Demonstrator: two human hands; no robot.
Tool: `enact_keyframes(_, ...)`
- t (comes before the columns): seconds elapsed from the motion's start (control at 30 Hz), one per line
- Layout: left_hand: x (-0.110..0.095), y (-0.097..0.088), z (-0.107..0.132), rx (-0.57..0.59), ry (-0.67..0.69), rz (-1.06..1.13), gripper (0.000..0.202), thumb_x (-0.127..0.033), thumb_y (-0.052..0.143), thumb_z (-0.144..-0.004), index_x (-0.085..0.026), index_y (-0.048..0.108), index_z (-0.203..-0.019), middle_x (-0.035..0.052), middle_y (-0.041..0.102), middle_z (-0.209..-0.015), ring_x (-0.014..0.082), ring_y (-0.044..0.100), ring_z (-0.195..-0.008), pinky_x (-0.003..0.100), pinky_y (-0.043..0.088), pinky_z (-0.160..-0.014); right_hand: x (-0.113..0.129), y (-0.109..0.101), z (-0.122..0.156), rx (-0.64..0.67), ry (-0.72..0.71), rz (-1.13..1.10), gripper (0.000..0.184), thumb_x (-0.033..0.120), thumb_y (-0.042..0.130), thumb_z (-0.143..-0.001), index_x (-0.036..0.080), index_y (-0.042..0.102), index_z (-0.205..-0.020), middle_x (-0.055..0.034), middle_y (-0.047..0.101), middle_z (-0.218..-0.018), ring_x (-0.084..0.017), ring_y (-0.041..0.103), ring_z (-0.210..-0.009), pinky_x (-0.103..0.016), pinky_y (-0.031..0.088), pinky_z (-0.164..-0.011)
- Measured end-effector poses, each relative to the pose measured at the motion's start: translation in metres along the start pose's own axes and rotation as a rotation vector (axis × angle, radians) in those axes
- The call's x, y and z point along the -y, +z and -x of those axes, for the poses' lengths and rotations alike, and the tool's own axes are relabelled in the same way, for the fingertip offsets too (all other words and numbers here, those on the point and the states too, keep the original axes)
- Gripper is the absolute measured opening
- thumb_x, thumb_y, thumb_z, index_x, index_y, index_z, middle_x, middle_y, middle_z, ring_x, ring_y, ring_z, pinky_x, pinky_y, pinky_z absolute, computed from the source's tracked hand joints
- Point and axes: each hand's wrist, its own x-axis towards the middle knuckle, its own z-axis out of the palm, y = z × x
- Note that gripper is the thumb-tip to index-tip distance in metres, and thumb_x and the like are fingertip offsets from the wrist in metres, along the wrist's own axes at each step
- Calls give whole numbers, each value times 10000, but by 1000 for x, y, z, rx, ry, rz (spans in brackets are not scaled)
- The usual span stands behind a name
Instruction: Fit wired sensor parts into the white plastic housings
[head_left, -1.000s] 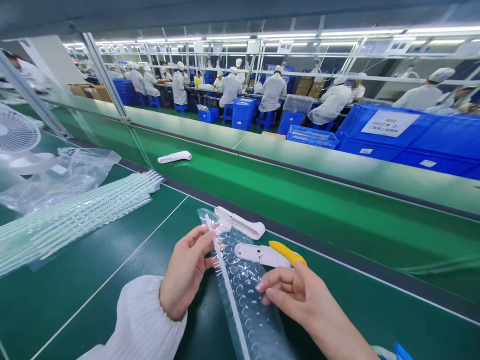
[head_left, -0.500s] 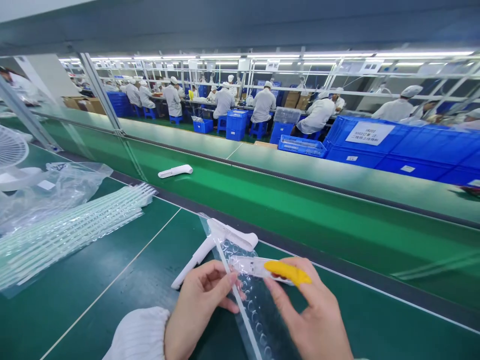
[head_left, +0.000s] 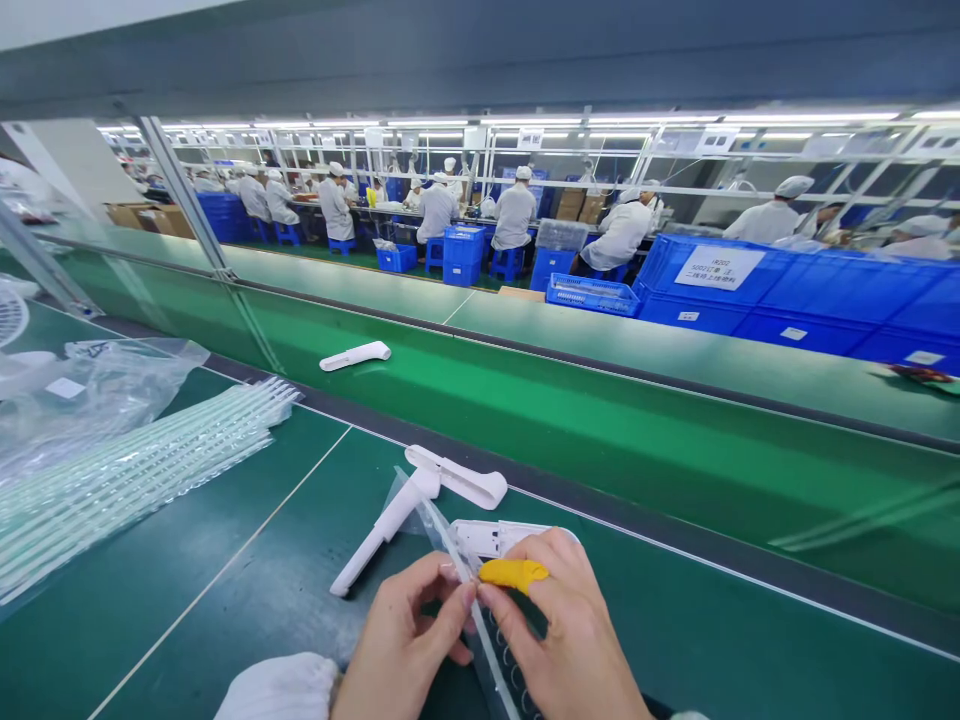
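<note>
Between my hands is a clear plastic sheet [head_left: 493, 655] with a pale strip along one side and rows of round outlines. My left hand [head_left: 405, 635] pinches the strip from the left. From the right, my right hand [head_left: 566, 625], wearing a yellow finger cover [head_left: 514, 573], closes thumb and finger on the same strip; the fingertips of both hands nearly meet. What lies between the fingertips is too small to make out. Beyond my right hand rests a white plastic housing [head_left: 491, 537], partly hidden by it. Two more white handle-shaped parts [head_left: 469, 483] lie behind the sheet, one across the other.
On the sunken green belt [head_left: 600, 420] ahead lies another white handle part [head_left: 355, 356]. A bundle of pale strips [head_left: 142, 470] in clear plastic and a white fan-like grille [head_left: 11, 315] are at left. Blue crates [head_left: 697, 270] and seated co-workers in white are across the line.
My right hand has moved left from above the white housing to the sheet's strip and closed on it. The sheet now stands more edge-on. My left hand keeps its pinch.
</note>
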Motion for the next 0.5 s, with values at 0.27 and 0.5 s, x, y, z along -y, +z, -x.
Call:
enact_keyframes(0.27,6,0,0,69,-19,-92,334,-479,555,-741,-152,579,-675,9,512,-655,144,504,-605,233,490,-548,-5,-12,-8,252,246,-167,135,153,594,-747,203,636,-629,-26,638,-718,-199,560,-757,-356,461,-682)
enact_keyframes(0.5,2,-10,-1,315,-24,-35,314,-515,616,-679,-210,663,-620,23,579,-610,191,539,-647,285,469,-640,-40,-20,-19,37,86,51,139,142,484,-815,162,618,-781,-75,633,-917,-194,536,-911,-344,428,-794)
